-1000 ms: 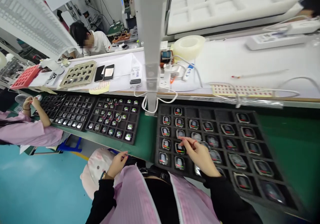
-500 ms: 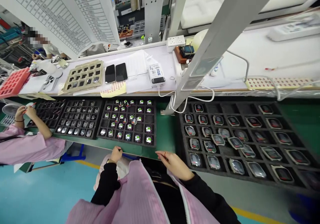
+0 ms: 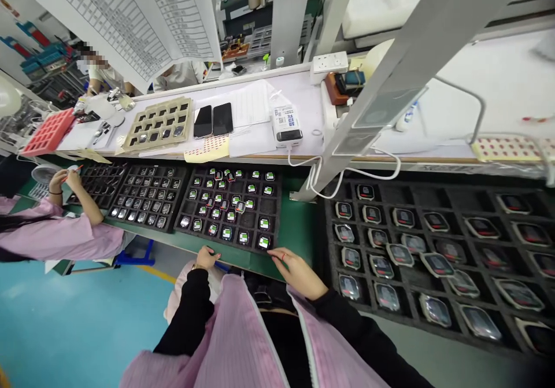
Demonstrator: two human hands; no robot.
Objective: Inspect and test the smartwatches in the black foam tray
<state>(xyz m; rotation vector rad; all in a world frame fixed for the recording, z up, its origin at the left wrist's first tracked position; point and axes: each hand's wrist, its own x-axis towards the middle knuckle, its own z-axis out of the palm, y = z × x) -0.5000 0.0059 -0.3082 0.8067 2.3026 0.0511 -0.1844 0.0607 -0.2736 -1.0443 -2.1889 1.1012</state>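
My left hand [image 3: 206, 257] grips the near edge of a black compartment tray [image 3: 271, 204] that holds several small watch bodies [image 3: 263, 241] with lit screens. My right hand [image 3: 295, 270] rests at the same tray's near right corner, fingers stretched toward its edge and nothing in them. To the right lies a larger black tray [image 3: 477, 190] with several bigger watch bodies [image 3: 381, 266], some lying loose across the cells.
Two more black trays [image 3: 147, 196] lie to the left, where a co-worker's hands [image 3: 65, 178] in a pink sleeve work. The white shelf behind carries a beige tray [image 3: 158, 124], two phones [image 3: 214, 119], a power bank [image 3: 286, 124] with white cable, and sticker sheets. A slanted metal post [image 3: 390, 87] crosses the shelf.
My right hand left the large tray of watches and came to the smaller tray's near right corner. My left hand rose to that tray's near edge. The view swung left.
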